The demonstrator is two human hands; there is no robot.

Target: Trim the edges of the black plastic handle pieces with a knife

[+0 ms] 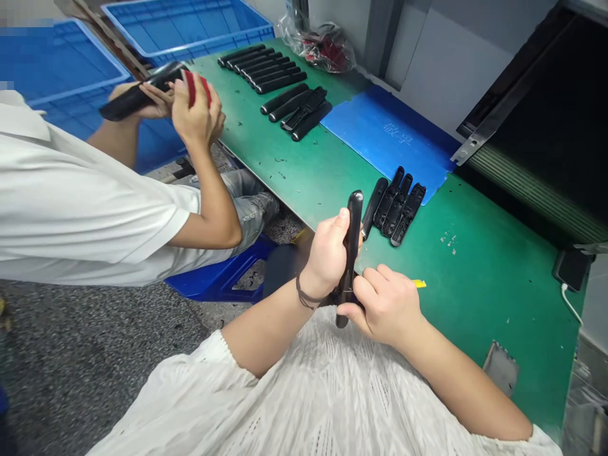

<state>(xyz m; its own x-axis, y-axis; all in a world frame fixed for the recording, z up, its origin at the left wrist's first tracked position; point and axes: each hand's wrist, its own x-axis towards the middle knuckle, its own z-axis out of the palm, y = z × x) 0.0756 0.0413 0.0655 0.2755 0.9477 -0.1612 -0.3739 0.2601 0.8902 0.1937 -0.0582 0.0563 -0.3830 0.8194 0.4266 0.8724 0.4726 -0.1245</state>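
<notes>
1. Left hand (pixel 327 254): fingers (pixel 334 237) closed firmly around a black plastic handle (pixel 352 253), held upright above the green desk (pixel 479 304).
2. Right hand (pixel 384 310): fingers (pixel 373 280) closed on the handle's lower part, a yellow tip (pixel 418 283) showing beyond them.

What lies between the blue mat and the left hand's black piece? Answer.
Head view: four black plastic shells, partly on the blue mat, partly on the green mat, by the black piece in the left hand.
</notes>
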